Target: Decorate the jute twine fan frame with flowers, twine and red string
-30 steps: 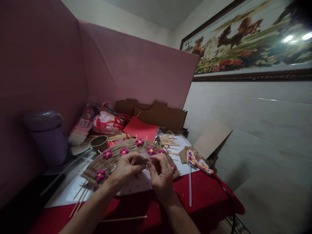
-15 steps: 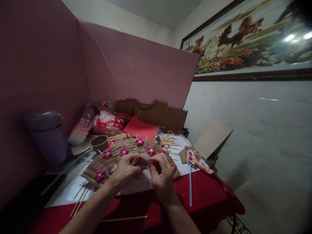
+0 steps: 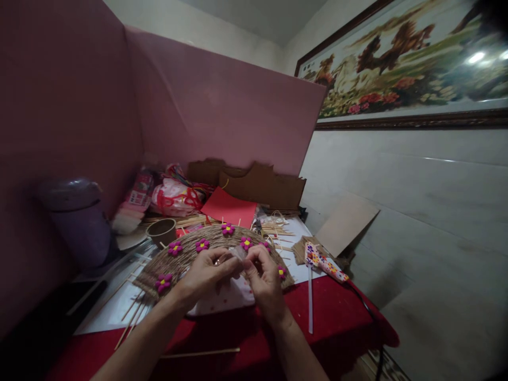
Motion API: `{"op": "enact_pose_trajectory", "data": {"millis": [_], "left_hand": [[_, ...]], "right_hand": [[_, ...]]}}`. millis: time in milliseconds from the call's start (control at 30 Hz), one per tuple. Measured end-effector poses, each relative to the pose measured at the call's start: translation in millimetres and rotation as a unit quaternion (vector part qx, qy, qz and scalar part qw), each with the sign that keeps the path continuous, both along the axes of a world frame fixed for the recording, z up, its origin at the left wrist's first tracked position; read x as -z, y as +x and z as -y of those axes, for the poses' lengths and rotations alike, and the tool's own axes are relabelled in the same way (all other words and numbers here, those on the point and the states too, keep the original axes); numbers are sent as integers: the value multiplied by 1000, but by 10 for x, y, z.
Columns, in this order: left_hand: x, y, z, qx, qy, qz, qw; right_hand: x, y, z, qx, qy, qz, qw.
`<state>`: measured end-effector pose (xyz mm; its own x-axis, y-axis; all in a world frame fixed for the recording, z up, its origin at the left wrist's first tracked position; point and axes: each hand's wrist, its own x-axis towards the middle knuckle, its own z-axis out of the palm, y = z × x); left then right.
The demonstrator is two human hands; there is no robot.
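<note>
My left hand (image 3: 204,275) and my right hand (image 3: 262,278) meet over the middle of the work, fingertips closed on a small piece of clear plastic (image 3: 237,252). Whether it is a bag or a loose film I cannot tell. Behind and beneath them lies a fan-shaped panel (image 3: 153,270) wound with brown twine. Purple flowers with yellow centres, such as this flower (image 3: 227,228), dot its surface. Below my fingers a white dotted bag or cloth (image 3: 222,301) lies against the panel's near edge, partly hidden by my hands.
On the right rests a flower-patterned glue gun (image 3: 323,262) with a glue stick and cord. A brown cup (image 3: 162,231), a purple container (image 3: 83,227) and red sheets (image 3: 232,206) stand or lie behind. Thin wooden sticks (image 3: 133,320) spread over the red tablecloth (image 3: 337,312) and white board.
My fingers have shifted slightly around the clear plastic, the left hand's fingers now lying straighter. The white dotted bag or cloth shows a little more. The panel stays in place.
</note>
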<state>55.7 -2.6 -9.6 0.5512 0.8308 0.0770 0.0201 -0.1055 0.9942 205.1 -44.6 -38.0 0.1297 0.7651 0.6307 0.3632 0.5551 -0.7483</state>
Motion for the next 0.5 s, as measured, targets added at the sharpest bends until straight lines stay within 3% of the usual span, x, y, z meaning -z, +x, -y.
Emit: {"op": "enact_pose_trajectory", "data": {"millis": [267, 500], "left_hand": [[-12, -99, -37, -22, -68, 39, 997], [-45, -104, -33, -19, -76, 21, 997]], "right_hand": [[-15, 22, -8, -13, -26, 58, 998], [-33, 44, -7, -134, -11, -8, 991]]}}
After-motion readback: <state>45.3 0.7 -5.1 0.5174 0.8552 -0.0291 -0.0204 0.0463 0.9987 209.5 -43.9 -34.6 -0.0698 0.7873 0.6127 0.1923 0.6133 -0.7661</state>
